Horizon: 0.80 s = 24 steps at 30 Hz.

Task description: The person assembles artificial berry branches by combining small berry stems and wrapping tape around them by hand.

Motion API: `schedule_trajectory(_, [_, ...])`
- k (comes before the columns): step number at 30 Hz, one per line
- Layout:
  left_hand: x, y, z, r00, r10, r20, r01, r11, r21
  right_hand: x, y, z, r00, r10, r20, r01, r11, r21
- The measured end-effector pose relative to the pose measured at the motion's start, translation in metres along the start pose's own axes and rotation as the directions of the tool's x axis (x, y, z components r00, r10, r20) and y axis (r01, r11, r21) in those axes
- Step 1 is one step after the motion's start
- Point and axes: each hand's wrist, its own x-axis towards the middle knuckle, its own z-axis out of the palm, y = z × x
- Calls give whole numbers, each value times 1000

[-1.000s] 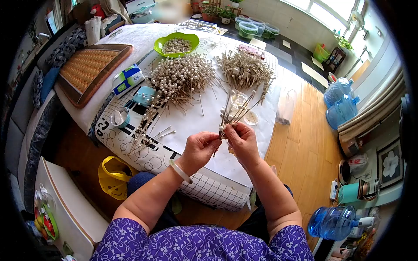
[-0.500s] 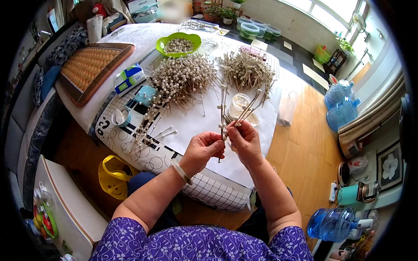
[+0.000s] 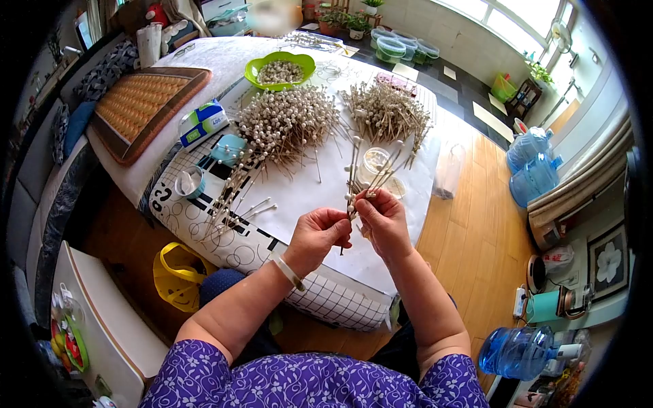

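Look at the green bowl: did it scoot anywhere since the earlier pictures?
No. Judged against the brown mat, the green bowl is in the same spot; the whole picture just shifted a tiny bit.

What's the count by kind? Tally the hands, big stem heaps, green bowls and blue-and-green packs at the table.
Hands: 2
Big stem heaps: 2
Green bowl: 1
Blue-and-green pack: 1
Total: 6

Bowl (image 3: 254,71) behind left stem pile (image 3: 286,126)
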Motion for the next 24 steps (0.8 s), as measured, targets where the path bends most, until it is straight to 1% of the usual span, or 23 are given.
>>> schedule_trajectory(1, [1,0,0,1000,1,1,-1,1000,0,1,1,2,999,-30,-18,30,999,-23])
schedule_trajectory(3, [1,-1,1,1000,11,11,-12,994,104,0,3,2,998,-59,-35,57,997,-44])
schedule_trajectory(4, [1,-3,0,1000,10,9,-11,994,105,0,3,1,1000,-21,-22,21,1000,-13])
schedule_trajectory(5, [0,-7,-1,998,55,31,-59,984,170,-1,4,-1,1000,15,-8,-15,1000,17])
schedule_trajectory(6, [1,-9,-1,993,99,58,-109,966,232,0,4,-4,1000,17,-9,-17,1000,16])
schedule_trajectory(7, [1,-10,0,993,98,59,-109,967,231,1,4,-7,998,42,45,-45,996,78])
schedule_trajectory(8, [1,-9,1,991,122,60,-134,953,273,2,4,-8,993,63,101,-76,987,139])
schedule_trajectory(9, [1,-9,1,987,146,59,-157,936,314,2,6,-8,993,63,101,-77,987,140])
schedule_trajectory(11, [2,-7,-1,988,146,47,-154,941,301,3,9,-8,998,20,57,-27,992,125])
schedule_trajectory(12, [2,-6,-1,989,145,40,-150,946,288,3,9,-8,998,19,58,-27,992,124])
schedule_trajectory(14, [5,-5,-7,988,156,16,-154,945,289,2,6,-10,997,69,-29,-68,997,36])
schedule_trajectory(15, [6,-4,-9,986,166,-10,-156,945,289,1,7,-10,997,68,-23,-67,997,35])
schedule_trajectory(16, [7,-2,-9,985,171,-12,-161,944,288,-3,8,-10,997,81,-6,-81,994,-75])
schedule_trajectory(17, [7,0,-7,977,207,-45,-189,948,258,-7,8,-9,995,96,7,-93,979,-184])
schedule_trajectory(18, [8,1,-7,967,241,-79,-217,949,229,-10,10,-5,998,41,49,-25,956,-293])
schedule_trajectory(19, [9,1,-9,966,245,-78,-222,948,229,-12,14,-4,994,55,91,-11,902,-432])
schedule_trajectory(21, [14,-3,-14,905,426,12,-407,855,321,-16,17,0,985,-20,170,111,831,-545])
schedule_trajectory(22, [13,-2,-14,903,429,17,-411,853,320,-15,22,2,981,-99,169,181,791,-585])
schedule_trajectory(23, [12,-1,-13,934,357,-2,-344,900,269,-15,21,2,980,-105,168,185,788,-587])
schedule_trajectory(24, [12,0,-13,959,283,-18,-272,937,218,-14,21,3,973,-137,187,226,746,-626])
